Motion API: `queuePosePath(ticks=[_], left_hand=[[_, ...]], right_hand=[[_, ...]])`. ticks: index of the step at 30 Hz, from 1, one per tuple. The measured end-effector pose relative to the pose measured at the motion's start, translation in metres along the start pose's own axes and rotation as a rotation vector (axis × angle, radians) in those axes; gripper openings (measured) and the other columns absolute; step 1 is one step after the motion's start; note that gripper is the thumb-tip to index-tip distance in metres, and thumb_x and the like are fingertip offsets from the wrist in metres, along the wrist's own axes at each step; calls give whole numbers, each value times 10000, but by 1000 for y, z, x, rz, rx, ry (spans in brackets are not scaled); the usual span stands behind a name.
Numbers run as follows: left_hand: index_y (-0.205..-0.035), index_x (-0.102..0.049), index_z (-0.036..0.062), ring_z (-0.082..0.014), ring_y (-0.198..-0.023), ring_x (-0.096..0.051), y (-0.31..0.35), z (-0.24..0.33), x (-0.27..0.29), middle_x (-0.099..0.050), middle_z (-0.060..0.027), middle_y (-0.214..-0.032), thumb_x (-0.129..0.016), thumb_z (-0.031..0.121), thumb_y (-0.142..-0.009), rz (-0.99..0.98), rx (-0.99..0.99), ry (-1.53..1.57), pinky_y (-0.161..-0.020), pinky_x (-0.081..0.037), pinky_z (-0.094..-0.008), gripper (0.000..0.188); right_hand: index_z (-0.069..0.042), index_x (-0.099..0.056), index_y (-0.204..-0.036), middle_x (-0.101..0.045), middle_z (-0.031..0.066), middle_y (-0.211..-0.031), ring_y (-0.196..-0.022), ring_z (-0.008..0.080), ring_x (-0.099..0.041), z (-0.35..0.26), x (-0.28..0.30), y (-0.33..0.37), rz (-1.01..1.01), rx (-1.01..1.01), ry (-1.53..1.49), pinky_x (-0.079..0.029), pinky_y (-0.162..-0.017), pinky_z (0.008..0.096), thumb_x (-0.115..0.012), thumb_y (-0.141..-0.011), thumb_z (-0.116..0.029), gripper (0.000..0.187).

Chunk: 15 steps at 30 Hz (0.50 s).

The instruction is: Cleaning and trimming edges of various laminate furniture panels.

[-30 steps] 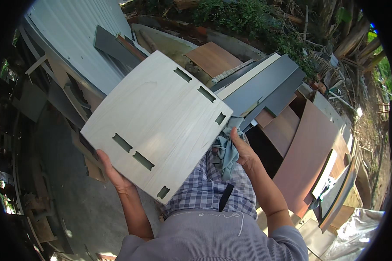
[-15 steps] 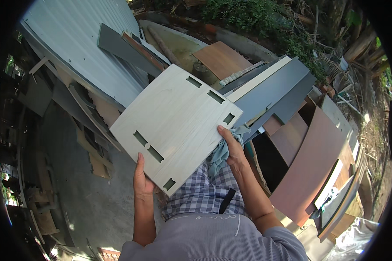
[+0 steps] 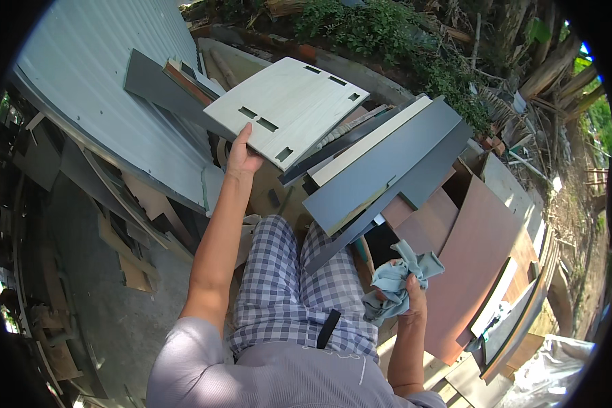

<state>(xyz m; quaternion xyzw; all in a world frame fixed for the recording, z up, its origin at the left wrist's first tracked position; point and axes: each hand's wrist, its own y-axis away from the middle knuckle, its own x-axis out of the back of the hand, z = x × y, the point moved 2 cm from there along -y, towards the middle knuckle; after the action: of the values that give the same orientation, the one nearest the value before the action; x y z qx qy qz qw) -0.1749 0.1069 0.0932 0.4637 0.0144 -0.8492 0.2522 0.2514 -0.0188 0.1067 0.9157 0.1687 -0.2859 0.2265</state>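
Note:
My left hand (image 3: 243, 155) grips a pale wood-grain panel (image 3: 285, 102) by its near left edge, thumb on top and fingers hidden beneath. Several dark-edged slots are cut through the panel, and it is held out at arm's length, tilted. My right hand (image 3: 413, 299), low on the right and away from the panel, is closed round a crumpled blue-green cloth (image 3: 404, 272). Between the two hands lie dark grey boards (image 3: 387, 173) with a cream strip (image 3: 370, 139) along them.
A corrugated metal sheet (image 3: 115, 81) slopes at the left, with scrap boards leaning below it. On the right stand large brown panels (image 3: 476, 265) and a clear plastic sheet (image 3: 551, 374). Green plants (image 3: 367, 30) grow behind a low concrete edge.
My right hand has let go of the panel and moved down to the right with the cloth. The left arm has stretched forward, carrying the panel farther away.

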Motion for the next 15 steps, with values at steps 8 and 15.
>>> queuePosePath(ticks=[8, 15], left_hand=[[-1284, -414, 48, -324, -1192, -430, -107, -99, 12, -469, -139, -1287, -557, 216, -883, -34, 107, 69, -1013, -320, -512, 457], [-1250, -451, 47, -317, -1162, -460, -135, -139, 27, -496, -140, -1257, -584, 253, -869, -14, 184, -41, -1002, -342, -494, 453]], right_hand=[[-57, -492, -1105, -583, 110, -793, -587, 199, -568, 9, 47, 68, 40, 142, -148, -443, -464, 295, -673, -768, -473, 566], [-13, -521, -1079, -594, 152, -930, -750, 265, -625, 12, 77, 93, 234, 98, -285, -537, -577, 368, -748, -717, -390, 570]])
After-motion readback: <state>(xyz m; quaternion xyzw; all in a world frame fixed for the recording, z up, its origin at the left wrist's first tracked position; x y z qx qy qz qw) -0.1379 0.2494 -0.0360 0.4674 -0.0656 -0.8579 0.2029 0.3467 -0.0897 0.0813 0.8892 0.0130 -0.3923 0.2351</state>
